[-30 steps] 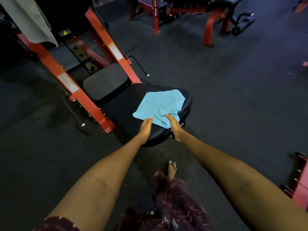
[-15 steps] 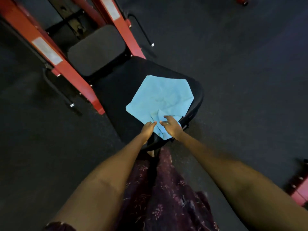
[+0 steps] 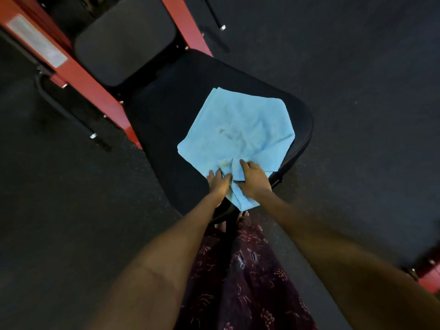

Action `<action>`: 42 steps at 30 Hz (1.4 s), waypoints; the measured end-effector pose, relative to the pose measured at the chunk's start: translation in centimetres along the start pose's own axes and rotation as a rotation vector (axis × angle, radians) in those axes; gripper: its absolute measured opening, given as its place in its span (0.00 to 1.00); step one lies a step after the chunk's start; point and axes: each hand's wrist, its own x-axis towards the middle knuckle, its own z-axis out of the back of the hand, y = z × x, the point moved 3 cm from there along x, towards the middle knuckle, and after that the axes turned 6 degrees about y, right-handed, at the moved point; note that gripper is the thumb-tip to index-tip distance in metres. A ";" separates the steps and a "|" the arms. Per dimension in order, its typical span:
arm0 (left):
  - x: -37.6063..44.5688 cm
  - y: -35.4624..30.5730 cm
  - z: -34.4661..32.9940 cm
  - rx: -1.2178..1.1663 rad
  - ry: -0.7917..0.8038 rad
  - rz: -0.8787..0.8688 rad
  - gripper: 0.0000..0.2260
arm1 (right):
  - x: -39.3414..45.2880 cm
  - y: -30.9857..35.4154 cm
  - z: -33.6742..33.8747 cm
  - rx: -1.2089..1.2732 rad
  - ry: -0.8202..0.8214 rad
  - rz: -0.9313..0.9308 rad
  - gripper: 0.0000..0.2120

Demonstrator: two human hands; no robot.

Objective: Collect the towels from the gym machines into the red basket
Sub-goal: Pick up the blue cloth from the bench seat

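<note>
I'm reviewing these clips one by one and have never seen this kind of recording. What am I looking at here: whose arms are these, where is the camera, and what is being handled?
There is no robot here. A person wears a wide-angle camera on the head, and it looks forward and down, so the two bare arms reaching in from below are their own. In front of them is a gym machine with a red frame and a black padded seat. A light blue towel lies spread on that seat. The left hand and the right hand both hold the towel's near corner, where the cloth is bunched, while most of it lies flat. The dark patterned cloth below is the person's clothing. The red basket is not in view.
</note>
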 end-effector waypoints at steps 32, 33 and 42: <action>-3.3 -4.8 5.0 -0.680 0.277 0.073 0.12 | -2.9 4.6 6.2 0.993 0.371 -0.147 0.02; -3.1 -4.6 5.3 -0.657 0.232 0.049 0.13 | -3.0 4.7 7.2 1.002 0.363 -0.166 0.06; -10.0 -9.7 10.0 -0.432 0.159 -0.089 0.10 | -2.7 8.0 14.5 0.539 -0.294 0.073 0.32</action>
